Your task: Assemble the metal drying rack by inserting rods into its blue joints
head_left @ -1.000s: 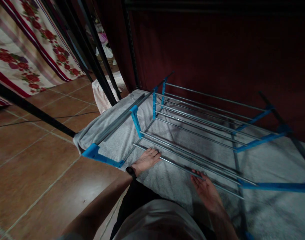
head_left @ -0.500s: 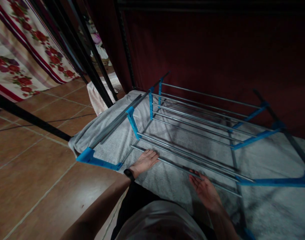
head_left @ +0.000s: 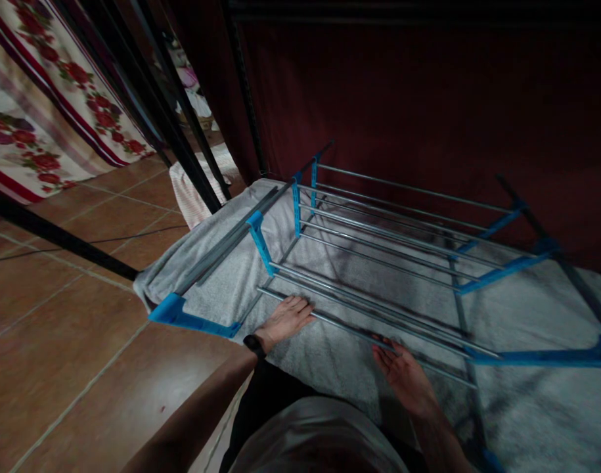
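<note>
I've the left hand (head_left: 289,319) gripping a slim silver metal rod (head_left: 342,326), running rightward over the loosely spread right hand (head_left: 403,373).

Room: dim indoor lt, low contrast, muted colours; exact src can't tell.
Floor tiles (head_left: 73,355): pale soft glare lower L, rest dull brown.
Back panel (head_left: 403,118): v. dark, top nr black, detail mostly lost.
Rods (head_left: 330,287): thin bright highlights along metal, esp. front ones.
Blue brackets (head_left: 263,243): strongest colour; far R ones duller, in shade.
Grey cloth (head_left: 339,368): mid-bright, soft-edged shadows under rods & lower R.
Hands: L hand (head_left: 290,318) lit on back, fairly clear; R hand (head_left: 403,378) slightly soft, fingertips dimmer.
Curtain (head_left: 58,85): moderately lit, pattern readable but soft.
Edges: wide-angle stretch, corners soft; clothing (head_left: 314,437) at btm blurry.
</note>
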### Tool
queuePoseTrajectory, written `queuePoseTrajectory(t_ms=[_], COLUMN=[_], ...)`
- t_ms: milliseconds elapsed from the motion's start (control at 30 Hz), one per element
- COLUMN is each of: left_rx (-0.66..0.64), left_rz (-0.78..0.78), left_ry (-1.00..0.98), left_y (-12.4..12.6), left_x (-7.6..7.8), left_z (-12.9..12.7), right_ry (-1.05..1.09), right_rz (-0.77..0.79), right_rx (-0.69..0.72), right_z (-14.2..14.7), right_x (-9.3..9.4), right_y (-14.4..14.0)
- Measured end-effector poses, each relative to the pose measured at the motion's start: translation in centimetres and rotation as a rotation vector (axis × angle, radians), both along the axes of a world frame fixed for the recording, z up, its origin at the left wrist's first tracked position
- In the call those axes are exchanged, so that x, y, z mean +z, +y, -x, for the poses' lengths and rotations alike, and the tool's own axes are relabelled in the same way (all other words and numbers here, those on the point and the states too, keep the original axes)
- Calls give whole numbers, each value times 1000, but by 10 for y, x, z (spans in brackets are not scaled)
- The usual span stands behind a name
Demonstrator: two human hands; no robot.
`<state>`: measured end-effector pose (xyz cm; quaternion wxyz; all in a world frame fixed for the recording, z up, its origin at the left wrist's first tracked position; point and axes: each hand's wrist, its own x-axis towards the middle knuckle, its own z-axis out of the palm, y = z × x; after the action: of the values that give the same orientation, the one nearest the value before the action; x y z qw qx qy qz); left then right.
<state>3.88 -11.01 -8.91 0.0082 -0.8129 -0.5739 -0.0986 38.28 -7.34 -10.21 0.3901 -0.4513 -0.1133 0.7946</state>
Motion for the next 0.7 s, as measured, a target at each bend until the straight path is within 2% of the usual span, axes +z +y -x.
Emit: queuePoseTrajectory(t_ms=[700], left_rx=[-10], left_rz=[-28], left_ry=[22], left_y=[0], left_x=[-3], left_z=[1], right_ry=[2], right_rz=[-10], right_rx=[13], right_z=[-1], right_x=[-6], right_y=[-1])
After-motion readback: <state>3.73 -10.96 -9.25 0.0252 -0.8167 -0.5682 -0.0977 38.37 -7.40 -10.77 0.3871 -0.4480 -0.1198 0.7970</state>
